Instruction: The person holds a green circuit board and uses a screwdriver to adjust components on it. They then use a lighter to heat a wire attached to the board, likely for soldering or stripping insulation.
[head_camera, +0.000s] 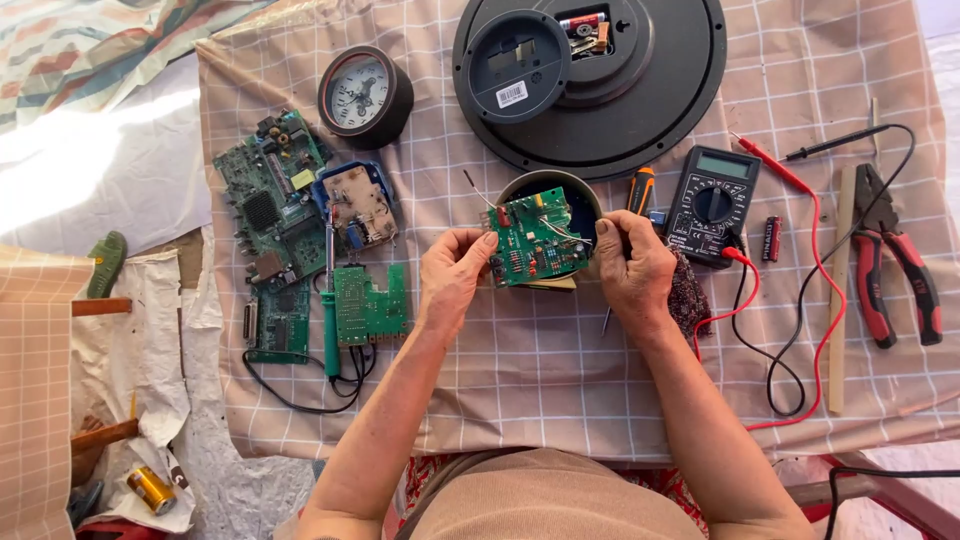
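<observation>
Checked cloth (560, 340) in pale pink covers my work surface, and everything is laid out flat on it so each piece can be picked out at a glance. Closest to me, my left hand (452, 272) pinches the left edge of a small green circuit board (533, 243), thumb on top and fingers curled beneath, while my right hand (632, 268) clamps the right edge the same way; gripping by the edges keeps my fingers off the components and tilts the populated face up toward my eyes. That board hovers just above a dark round bowl (585, 195), lifted off the cloth. Tucked in my right fist I can see a thin metal shaft poking out below, likely a tool, though what kind I cannot tell. Just behind that hand lies an orange-handled screwdriver (641, 187), and beside it the black multimeter (712, 203), its red and black leads (815, 300) looping across the cloth, close enough to grab. Red-handled pliers (893, 270) rest well to the right. Off to my left, a green-handled soldering iron (330, 320) lies across spare green boards (285, 215). Farther back sit a small round gauge (362, 95) and a big black clock back (590, 75), turned face down so its battery bay shows.
</observation>
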